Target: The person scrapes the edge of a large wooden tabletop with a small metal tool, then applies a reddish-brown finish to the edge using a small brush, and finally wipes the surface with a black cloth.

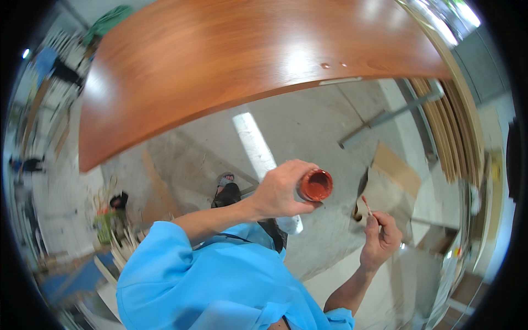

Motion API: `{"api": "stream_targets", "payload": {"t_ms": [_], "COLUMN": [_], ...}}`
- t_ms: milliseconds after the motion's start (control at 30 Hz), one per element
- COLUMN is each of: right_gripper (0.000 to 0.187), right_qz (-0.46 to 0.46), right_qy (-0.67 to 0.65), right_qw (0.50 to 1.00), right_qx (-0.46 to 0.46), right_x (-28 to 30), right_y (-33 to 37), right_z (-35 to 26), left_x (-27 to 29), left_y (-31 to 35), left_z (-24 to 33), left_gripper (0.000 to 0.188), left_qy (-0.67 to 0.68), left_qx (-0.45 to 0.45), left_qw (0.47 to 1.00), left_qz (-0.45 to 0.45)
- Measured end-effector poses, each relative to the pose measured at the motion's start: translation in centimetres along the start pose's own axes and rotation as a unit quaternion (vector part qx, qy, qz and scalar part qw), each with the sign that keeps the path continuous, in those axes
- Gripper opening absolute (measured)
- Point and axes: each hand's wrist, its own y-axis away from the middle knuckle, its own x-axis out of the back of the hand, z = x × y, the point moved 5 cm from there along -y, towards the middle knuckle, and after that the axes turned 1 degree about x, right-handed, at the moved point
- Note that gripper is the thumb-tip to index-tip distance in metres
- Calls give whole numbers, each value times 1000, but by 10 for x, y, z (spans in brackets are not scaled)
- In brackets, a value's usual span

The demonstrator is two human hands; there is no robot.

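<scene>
My left hand [281, 188] is wrapped round a small round jar [316, 185], its open mouth turned up toward me. Reddish-brown paint shows inside it and smears its rim. Off to the right, my right hand [381, 239] pinches a thin stick [367, 205] whose upper end is red; whether it is a brush or a swab, I cannot tell. Beyond both hands lies a glossy wood-grain board [247, 49]. Two small reddish-brown spots [325, 66] sit on it near its right front edge.
A grey metal leg [385, 118] stands beneath the board's right side. Several boards [451, 132] lean at the right, and brown cardboard [397, 175] lies on the floor below. At far left, other people [52, 63] are near stacked material. A green cover [107, 22] is at the back left.
</scene>
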Motion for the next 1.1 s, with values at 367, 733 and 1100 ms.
{"api": "stream_targets", "payload": {"t_ms": [367,733,1100], "right_gripper": [12,12,11], "right_qz": [-219,-298,-318], "right_qy": [119,170,188], "right_qw": [952,882,891], "right_qx": [176,322,263], "right_x": [39,9,-21], "right_y": [-45,-60,-72], "right_z": [-1,-7,-7], "left_x": [-98,-100,-62], "left_y": [22,21,10], "left_z": [40,48,23], "left_gripper": [66,67,69], "left_qy": [-69,-172,-173], "left_qx": [81,62,43], "left_qw": [985,962,967], "left_qz": [132,200,184]}}
